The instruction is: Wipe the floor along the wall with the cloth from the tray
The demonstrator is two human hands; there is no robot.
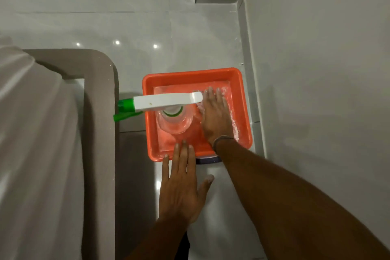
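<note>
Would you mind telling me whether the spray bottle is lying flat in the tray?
No, the spray bottle stands upright in the orange tray, its white and green head pointing left over the rim.

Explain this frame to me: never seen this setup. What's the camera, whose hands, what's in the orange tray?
There is no robot here. One wide-angle camera sits on a person's head and looks down at their two bare hands, so this is the only view.

On the glossy grey tiled floor, beside the wall, sits an orange plastic tray. In it stands a clear spray bottle with a white and green trigger head, seen from above.

The right hand reaches into the tray and lies flat on a pale cloth, mostly hidden beneath it. Nothing is lifted yet. The left hand hovers open at the tray's near edge, holding nothing. On the left is a bed with a brown frame.
</note>
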